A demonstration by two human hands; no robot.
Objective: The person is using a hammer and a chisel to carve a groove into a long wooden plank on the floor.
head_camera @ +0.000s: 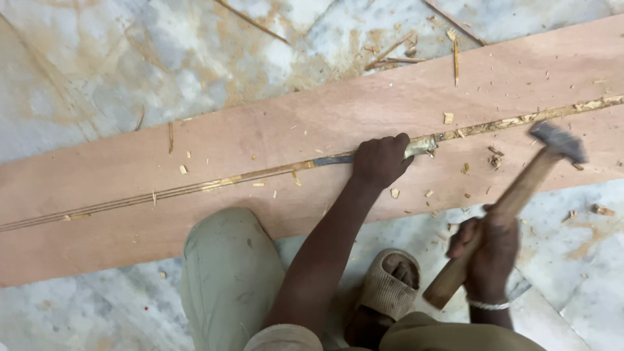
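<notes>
Chisel work along a groove in a plywood board (pixel 260 130), as we observe it.
We note the left hand (pixel 379 160) clenched around a metal chisel (pixel 338 159) lying flat in the groove, and the right hand (pixel 487 250) gripping a wooden-handled hammer (pixel 513 195), its head raised above the board. Wood chips (pixel 468 168) lie near the chisel tip; the board rests on a marble floor (pixel 97 58).

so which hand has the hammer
The right hand, raised beside the board, grips the wooden-handled hammer; the left hand holds a chisel in the groove.
</notes>
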